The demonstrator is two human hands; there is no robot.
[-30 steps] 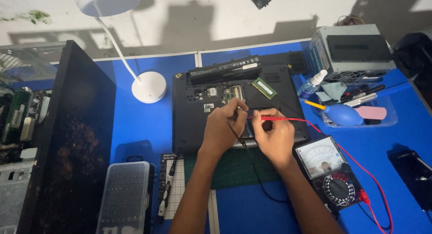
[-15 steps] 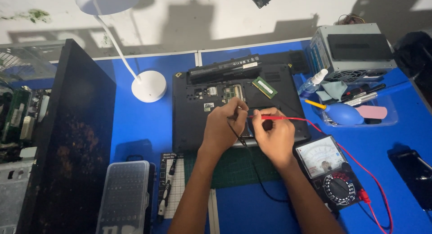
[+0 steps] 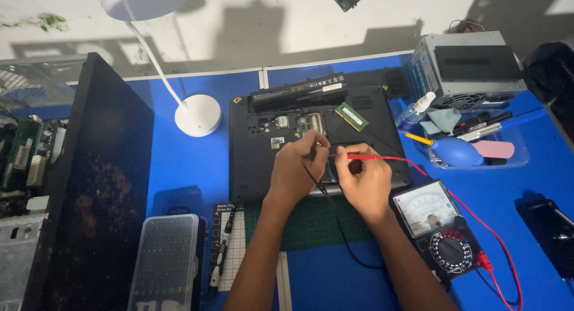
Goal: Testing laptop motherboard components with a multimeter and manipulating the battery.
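A thin black probe [image 3: 314, 170] is pinched in the left hand [image 3: 294, 173] and a red probe [image 3: 359, 157] in the right hand [image 3: 363, 178] over the opened black laptop [image 3: 257, 161], where neighbouring contacts could be bridged by a slipped tip

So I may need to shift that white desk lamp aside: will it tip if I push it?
The white desk lamp probably slides rather than tips if pushed low at its broad round base. Its thin, slanted stem carries a wide head off to one side, so pushing high up could likely rock it. It looks light.
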